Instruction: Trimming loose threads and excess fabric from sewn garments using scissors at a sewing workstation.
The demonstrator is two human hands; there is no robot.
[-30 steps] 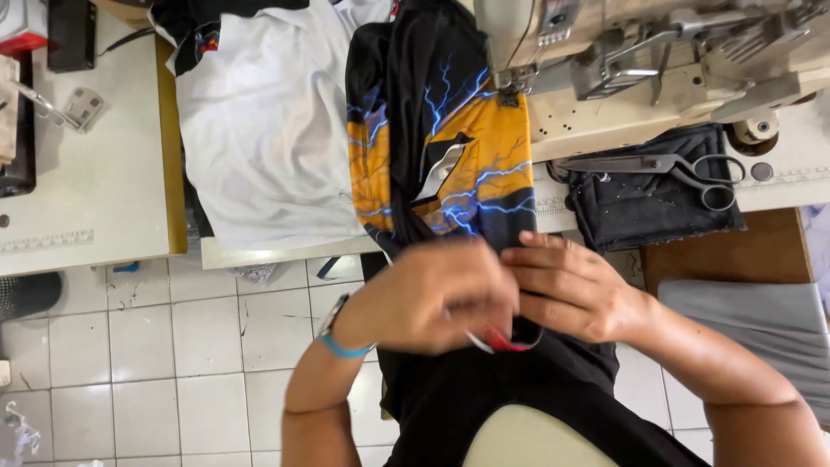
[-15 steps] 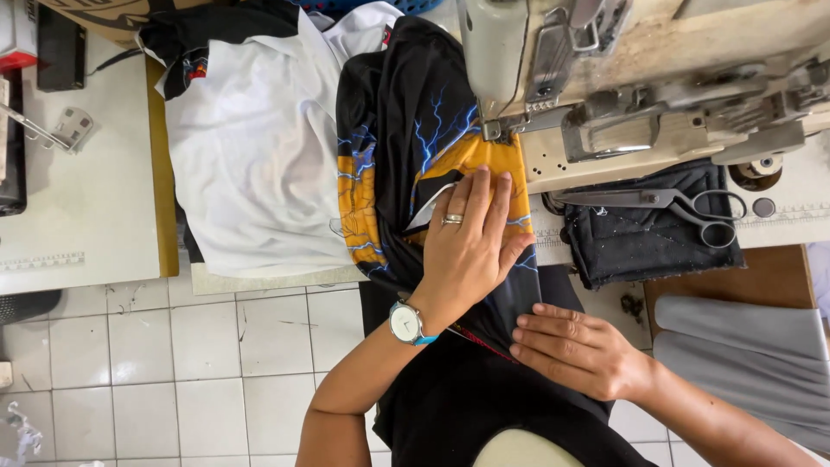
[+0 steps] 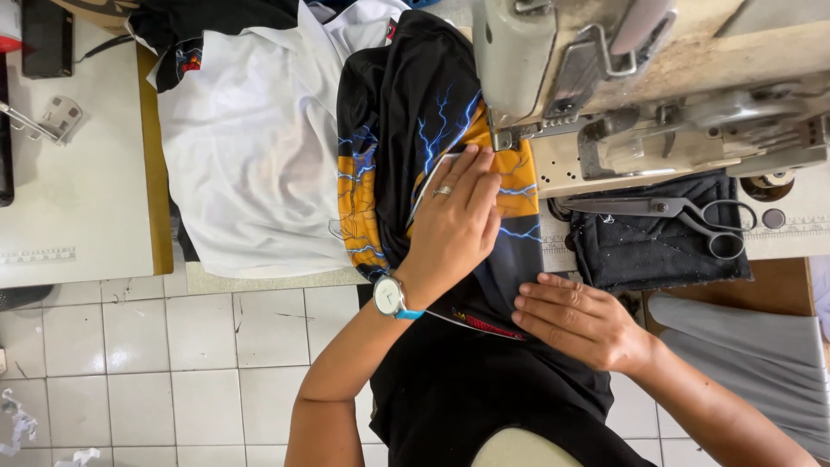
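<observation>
Head view: left hand (image 3: pixel 454 229) is pressing flat, fingers spread, on the black-and-orange jersey (image 3: pixel 406 130) beside the sewing machine's (image 3: pixel 553 52) needle, pinning it; right hand (image 3: pixel 581 322), open too, is steadying its hem at the bench (image 3: pixel 259 281) edge.

Garment (image 3: pixel 406 130) under sewing machine (image 3: pixel 553 52); scissors (image 3: pixel 683 216) right, probably on cloth (image 3: pixel 640 255).

one head-worn camera looks steeply down, close over the sewing machine (image 3: pixel 605 95) table edge, tiled floor (image 3: pixel 173 363) filling the lower left.
</observation>
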